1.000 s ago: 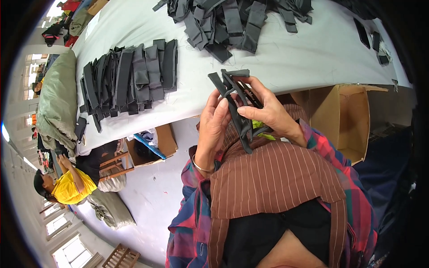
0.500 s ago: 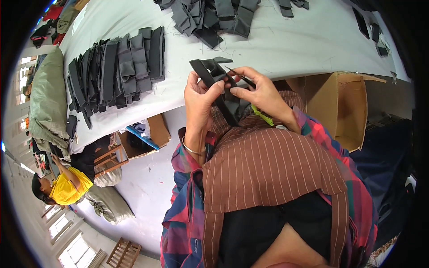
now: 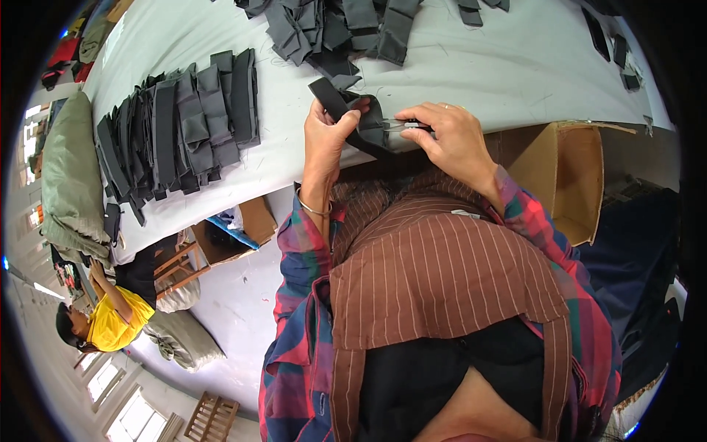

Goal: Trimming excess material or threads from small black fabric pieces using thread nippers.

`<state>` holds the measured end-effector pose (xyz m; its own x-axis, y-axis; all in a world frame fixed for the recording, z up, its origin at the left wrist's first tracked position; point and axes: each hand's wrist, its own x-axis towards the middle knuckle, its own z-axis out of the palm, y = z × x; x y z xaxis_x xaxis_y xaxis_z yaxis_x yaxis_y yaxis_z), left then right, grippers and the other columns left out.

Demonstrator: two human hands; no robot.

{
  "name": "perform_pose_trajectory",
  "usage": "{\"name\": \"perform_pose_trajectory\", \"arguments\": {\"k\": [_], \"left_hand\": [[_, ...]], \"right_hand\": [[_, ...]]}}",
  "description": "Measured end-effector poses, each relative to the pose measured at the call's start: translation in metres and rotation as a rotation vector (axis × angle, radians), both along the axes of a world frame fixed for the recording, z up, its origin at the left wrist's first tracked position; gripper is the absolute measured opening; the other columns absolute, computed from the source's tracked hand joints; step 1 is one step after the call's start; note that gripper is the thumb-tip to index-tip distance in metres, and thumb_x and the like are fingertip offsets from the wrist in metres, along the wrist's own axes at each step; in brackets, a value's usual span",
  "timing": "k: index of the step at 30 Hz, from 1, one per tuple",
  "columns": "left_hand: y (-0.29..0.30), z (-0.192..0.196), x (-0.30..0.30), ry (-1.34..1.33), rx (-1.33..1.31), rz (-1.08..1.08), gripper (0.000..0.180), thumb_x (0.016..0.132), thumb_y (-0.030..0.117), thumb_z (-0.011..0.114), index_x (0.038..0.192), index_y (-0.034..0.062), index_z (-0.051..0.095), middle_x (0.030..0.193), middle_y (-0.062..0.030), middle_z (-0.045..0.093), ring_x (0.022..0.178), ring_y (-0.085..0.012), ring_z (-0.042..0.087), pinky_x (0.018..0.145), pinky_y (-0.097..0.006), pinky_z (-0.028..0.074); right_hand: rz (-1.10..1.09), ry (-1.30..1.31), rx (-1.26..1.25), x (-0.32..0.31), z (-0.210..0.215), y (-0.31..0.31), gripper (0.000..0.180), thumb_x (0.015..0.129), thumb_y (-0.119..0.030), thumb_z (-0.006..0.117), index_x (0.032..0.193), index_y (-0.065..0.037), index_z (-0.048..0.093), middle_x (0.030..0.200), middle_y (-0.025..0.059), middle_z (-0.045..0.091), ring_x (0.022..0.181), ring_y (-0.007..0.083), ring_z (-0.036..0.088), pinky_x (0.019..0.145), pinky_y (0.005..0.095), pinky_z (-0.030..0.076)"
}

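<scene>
My left hand [image 3: 326, 141] grips a dark grey folded fabric piece [image 3: 373, 121] at the table's front edge, the thumb on top and some fingers behind the cloth. One stiff band of it slants down across the palm. In my right hand [image 3: 458, 144] is a pair of thread snips [image 3: 398, 126], closed in between thumb and fingers. Their metal blades point left, at the right edge of the cloth; whether they touch it I cannot tell. A row of similar dark grey fabric bands [image 3: 177, 121] lies to the left on the table.
A heap of dark fabric pieces [image 3: 317, 33] lies farther back on the white-covered table [image 3: 508, 81]. An open cardboard box [image 3: 578, 177] stands below the edge at right, another box [image 3: 258, 221] at left. A person in yellow [image 3: 121, 320] works beyond it, near stuffed sacks [image 3: 180, 339].
My right hand has moved right and drawn the snips away from my left fingers, to the cloth's right edge. The fabric piece has risen slightly and spread out. A bright green cord has gone from view.
</scene>
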<state>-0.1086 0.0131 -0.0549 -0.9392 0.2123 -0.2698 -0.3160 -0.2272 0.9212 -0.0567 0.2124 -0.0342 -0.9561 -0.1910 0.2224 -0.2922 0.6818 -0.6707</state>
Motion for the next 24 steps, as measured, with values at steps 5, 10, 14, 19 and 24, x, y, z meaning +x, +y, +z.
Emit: {"name": "perform_pose_trajectory", "arguments": {"k": [5,10,14,19,24], "left_hand": [[0.005,-0.003,-0.002,0.018,-0.036,-0.004,0.035,0.079,-0.001,0.058,0.112,-0.0049,0.048,0.105,-0.0151,0.064,0.097,-0.0189,0.063,0.090,-0.029,0.048],[0.006,-0.003,-0.002,0.014,-0.047,-0.012,0.036,0.078,-0.002,0.057,0.113,-0.0048,0.047,0.105,-0.0140,0.064,0.099,-0.0181,0.062,0.090,-0.029,0.047],[0.008,-0.001,-0.002,-0.015,-0.042,-0.008,0.035,0.078,-0.002,0.056,0.112,-0.0043,0.047,0.105,-0.0135,0.064,0.099,-0.0177,0.062,0.090,-0.029,0.047],[0.007,-0.003,-0.003,-0.017,-0.062,-0.004,0.035,0.078,-0.002,0.056,0.112,-0.0043,0.047,0.105,-0.0133,0.064,0.098,-0.0172,0.062,0.089,-0.028,0.047],[0.008,-0.005,-0.002,-0.014,-0.038,0.005,0.035,0.078,-0.002,0.055,0.112,-0.0041,0.048,0.104,-0.0125,0.064,0.098,-0.0165,0.061,0.088,-0.028,0.047]], "right_hand": [[0.029,0.069,0.121,-0.010,-0.007,0.001,0.015,0.078,-0.022,0.068,0.090,-0.013,0.066,0.081,0.0009,0.066,0.073,0.0219,0.060,0.067,0.0364,0.043],[0.082,0.057,0.162,-0.017,-0.010,0.003,0.013,0.077,-0.021,0.069,0.087,-0.013,0.066,0.078,-0.0002,0.065,0.072,0.0208,0.059,0.065,0.0347,0.040],[0.151,0.071,0.233,-0.024,-0.009,0.006,0.012,0.077,-0.022,0.069,0.085,-0.014,0.065,0.077,-0.0019,0.063,0.072,0.0201,0.056,0.066,0.0339,0.036],[0.217,0.137,0.247,-0.030,-0.011,0.010,0.010,0.076,-0.021,0.069,0.085,-0.017,0.065,0.076,-0.0036,0.060,0.072,0.0184,0.053,0.068,0.0328,0.034],[0.242,0.150,0.255,-0.032,-0.015,0.012,0.009,0.077,-0.020,0.068,0.084,-0.018,0.064,0.076,-0.0045,0.059,0.071,0.0177,0.052,0.068,0.0323,0.033]]}}
